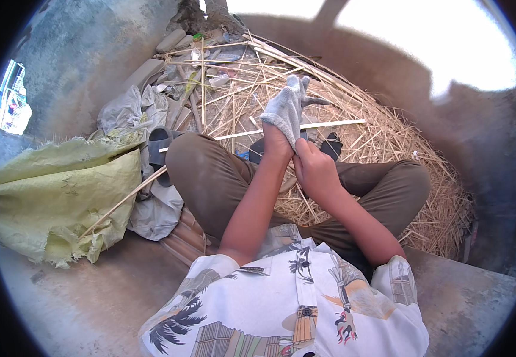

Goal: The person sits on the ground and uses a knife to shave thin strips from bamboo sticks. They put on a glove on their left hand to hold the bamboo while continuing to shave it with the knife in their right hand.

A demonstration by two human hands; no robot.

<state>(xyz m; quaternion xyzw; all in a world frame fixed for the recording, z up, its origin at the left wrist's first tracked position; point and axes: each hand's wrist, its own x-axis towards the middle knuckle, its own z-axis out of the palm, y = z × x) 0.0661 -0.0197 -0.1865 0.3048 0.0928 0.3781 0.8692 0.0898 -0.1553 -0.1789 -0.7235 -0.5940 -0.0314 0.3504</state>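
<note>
A whitish knitted work glove (283,109) covers my left hand (290,98), which is raised over my crossed legs. Its fingers point away from me, and the thumb side stands apart with a dark tip. My right hand (317,171) is bare and closed on the glove's cuff at the left wrist. Behind the hands, a pale split bamboo strip (234,135) lies across my knees. A second strip (121,202) leans against the yellow-green sack at the left.
Straw-like shavings and strips (430,190) cover the ground ahead and to the right. On the left are a yellow-green woven sack (61,190), whitish plastic bags (124,113) and a dark slipper (158,146). Concrete walls (109,47) rise around, with rubble at the far corner.
</note>
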